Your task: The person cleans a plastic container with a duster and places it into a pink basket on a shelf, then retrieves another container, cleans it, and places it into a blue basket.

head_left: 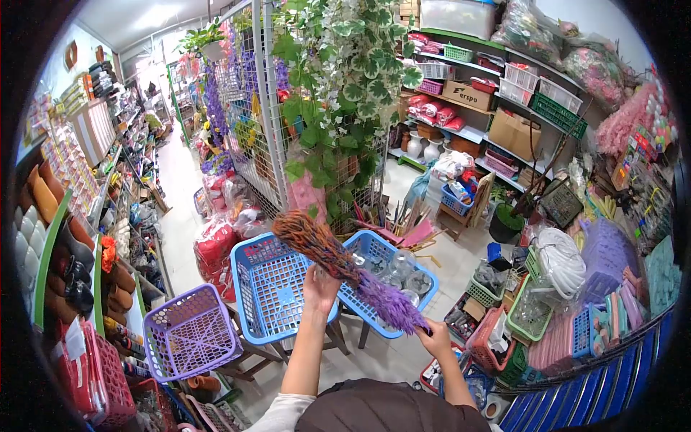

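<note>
A long bundle, brown-orange and dark at its upper left part (309,241) and purple and fluffy at its lower right part (392,302), lies slantwise in the air over two blue baskets. My left hand (322,286) is closed on the underside of the bundle near its middle. My right hand (434,338) is closed on the lower right end, by the purple part. Below the bundle, the left blue basket (248,327) shows its bare lattice floor. Clear glass jars (399,268) stand in the right blue basket (430,288).
A purple basket (191,331) stands at the left, beside red baskets (97,374). Hanging greenery (345,93) covers a white wire rack ahead. Loaded shelves (475,93) line the back right, with crates and a coiled white hose (561,261) below.
</note>
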Demonstrator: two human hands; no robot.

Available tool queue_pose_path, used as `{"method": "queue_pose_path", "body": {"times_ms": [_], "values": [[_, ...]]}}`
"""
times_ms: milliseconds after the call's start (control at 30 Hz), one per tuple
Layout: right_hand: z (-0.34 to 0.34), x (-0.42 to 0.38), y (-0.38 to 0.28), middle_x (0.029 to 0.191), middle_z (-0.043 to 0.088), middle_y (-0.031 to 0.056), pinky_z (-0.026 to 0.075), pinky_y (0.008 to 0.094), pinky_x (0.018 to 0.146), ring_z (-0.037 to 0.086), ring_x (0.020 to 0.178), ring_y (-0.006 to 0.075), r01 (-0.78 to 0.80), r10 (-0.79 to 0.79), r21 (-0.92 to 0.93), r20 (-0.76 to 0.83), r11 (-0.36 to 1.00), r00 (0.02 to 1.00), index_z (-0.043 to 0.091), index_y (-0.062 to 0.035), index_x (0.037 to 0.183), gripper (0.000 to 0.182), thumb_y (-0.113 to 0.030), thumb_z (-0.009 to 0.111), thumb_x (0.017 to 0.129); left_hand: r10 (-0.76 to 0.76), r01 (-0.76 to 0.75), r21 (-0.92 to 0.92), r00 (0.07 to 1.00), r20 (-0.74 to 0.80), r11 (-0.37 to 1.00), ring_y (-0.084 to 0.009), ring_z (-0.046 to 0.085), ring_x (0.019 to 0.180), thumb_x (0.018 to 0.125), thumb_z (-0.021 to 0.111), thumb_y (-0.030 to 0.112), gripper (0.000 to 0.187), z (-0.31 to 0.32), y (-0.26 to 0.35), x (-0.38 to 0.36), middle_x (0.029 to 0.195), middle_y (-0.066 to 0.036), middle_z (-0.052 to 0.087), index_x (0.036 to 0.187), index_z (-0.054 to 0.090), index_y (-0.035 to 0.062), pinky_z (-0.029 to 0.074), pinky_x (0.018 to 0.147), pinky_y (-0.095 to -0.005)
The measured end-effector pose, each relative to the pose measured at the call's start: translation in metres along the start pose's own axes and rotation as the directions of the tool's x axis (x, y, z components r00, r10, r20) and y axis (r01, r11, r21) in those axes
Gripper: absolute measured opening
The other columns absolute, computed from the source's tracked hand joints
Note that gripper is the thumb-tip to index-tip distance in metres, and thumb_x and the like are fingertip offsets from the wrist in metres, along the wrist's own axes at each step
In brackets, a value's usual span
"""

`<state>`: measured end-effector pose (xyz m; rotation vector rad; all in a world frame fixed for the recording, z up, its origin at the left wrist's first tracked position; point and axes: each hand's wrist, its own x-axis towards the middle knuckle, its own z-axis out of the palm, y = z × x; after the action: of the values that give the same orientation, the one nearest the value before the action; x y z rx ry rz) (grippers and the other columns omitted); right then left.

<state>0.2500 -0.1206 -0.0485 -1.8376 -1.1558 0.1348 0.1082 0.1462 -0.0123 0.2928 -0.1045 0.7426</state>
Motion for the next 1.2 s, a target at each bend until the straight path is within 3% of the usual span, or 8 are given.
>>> {"method": "queue_pose_path", "body": {"times_ms": [333, 500, 633, 667, 1000, 1067, 1100, 1200], "values": [[0.008, -0.002, -0.006, 0.056, 0.053, 0.0162, 0.039, 0.0339, 0.047, 0.052, 0.047, 0.0293, 0.008, -0.008, -0.053, 0.007, 0.999, 1.0, 0.061, -0.0014, 0.08, 0.018, -0.019, 0.066, 0.078, 0.025, -0.02, 0.196, 1.0, -0.02, 0.98, -0.0252, 0.051, 0.104, 0.076, 0.062, 0.053, 0.064, -0.001, -0.014, 0.002, 0.117, -0.005, 0.053, 0.121, 0.049, 0.0095, 0.039, 0.097, -0.0399], [-0.008, 0.002, -0.019, 0.063, 0.058, 0.0171, 0.042, 0.0363, 0.05, 0.057, 0.055, 0.0328, 0.006, -0.01, -0.16, -0.022, 0.987, 1.0, 0.063, -0.0042, 0.083, 0.017, -0.02, 0.065, 0.077, -0.1, 0.07, -0.217, 0.987, -0.129, 0.974, -0.0265, 0.053, 0.097, 0.074, 0.061, 0.058, 0.065, 0.031, -0.006, -0.003, 0.112, -0.006, 0.055, 0.117, 0.051, 0.0103, 0.042, 0.092, -0.0434], [-0.038, 0.002, -0.022, 0.07, 0.061, 0.0162, 0.046, 0.0377, 0.054, 0.06, 0.062, 0.0334, 0.07, -0.076, -0.318, -0.005, 0.945, 0.997, 0.065, -0.0066, 0.089, 0.021, -0.02, 0.066, 0.073, -0.016, 0.015, 0.016, 0.997, 0.076, 1.0, -0.027, 0.052, 0.101, 0.075, 0.048, 0.068, 0.072, -0.011, 0.018, 0.004, 0.116, -0.008, 0.054, 0.12, 0.05, 0.0115, 0.042, 0.088, -0.0426], [-0.046, 0.001, -0.023, 0.071, 0.061, 0.0159, 0.046, 0.0378, 0.054, 0.06, 0.064, 0.0331, 0.122, -0.112, -0.364, 0.05, 0.923, 0.992, 0.066, -0.0071, 0.091, 0.023, -0.02, 0.066, 0.072, -0.075, 0.068, -0.28, 0.997, -0.016, 0.958, -0.0281, 0.05, 0.107, 0.075, 0.047, 0.068, 0.074, -0.041, 0.026, 0.012, 0.119, -0.01, 0.053, 0.122, 0.048, 0.0117, 0.041, 0.092, -0.0447], [-0.074, 0.008, -0.028, 0.076, 0.064, 0.0135, 0.049, 0.036, 0.057, 0.061, 0.067, 0.0304, 0.079, -0.077, -0.417, 0.022, 0.905, 0.997, 0.067, -0.0086, 0.088, 0.023, -0.018, 0.066, 0.068, 0.043, -0.042, 0.01, 0.967, -0.251, 0.999, -0.0266, 0.05, 0.108, 0.071, 0.052, 0.07, 0.081, -0.022, 0.015, 0.01, 0.118, -0.012, 0.053, 0.126, 0.045, 0.0113, 0.041, 0.093, -0.0428], [-0.083, 0.009, -0.028, 0.078, 0.064, 0.0117, 0.05, 0.0355, 0.057, 0.062, 0.066, 0.0286, 0.081, -0.095, -0.434, -0.01, 0.897, 0.995, 0.067, -0.0102, 0.089, 0.022, -0.018, 0.066, 0.068, -0.135, 0.155, -0.164, 0.982, 0.13, 0.974, -0.0252, 0.049, 0.107, 0.07, 0.053, 0.071, 0.08, -0.05, 0.029, 0.01, 0.118, -0.015, 0.052, 0.123, 0.046, 0.0117, 0.041, 0.091, -0.0424], [-0.086, 0.009, -0.03, 0.075, 0.064, 0.0116, 0.049, 0.0359, 0.056, 0.062, 0.065, 0.0287, 0.089, -0.13, -0.466, -0.058, 0.881, 0.99, 0.067, -0.0098, 0.088, 0.022, -0.018, 0.066, 0.068, -0.006, 0.038, 0.072, 0.919, -0.395, 0.997, -0.0249, 0.048, 0.11, 0.07, 0.048, 0.075, 0.082, -0.004, 0.021, 0.004, 0.12, -0.018, 0.049, 0.123, 0.046, 0.0127, 0.041, 0.092, -0.0432], [-0.082, 0.006, -0.029, 0.069, 0.062, 0.0116, 0.047, 0.0376, 0.054, 0.06, 0.062, 0.0294, 0.08, -0.148, -0.531, -0.086, 0.843, 0.985, 0.067, -0.0087, 0.085, 0.021, -0.018, 0.066, 0.067, -0.017, 0.082, 0.168, 0.934, -0.357, 0.982, -0.0264, 0.046, 0.113, 0.071, 0.042, 0.077, 0.085, 0.009, 0.006, 0.002, 0.125, -0.016, 0.046, 0.127, 0.044, 0.013, 0.038, 0.096, -0.0459]]}}
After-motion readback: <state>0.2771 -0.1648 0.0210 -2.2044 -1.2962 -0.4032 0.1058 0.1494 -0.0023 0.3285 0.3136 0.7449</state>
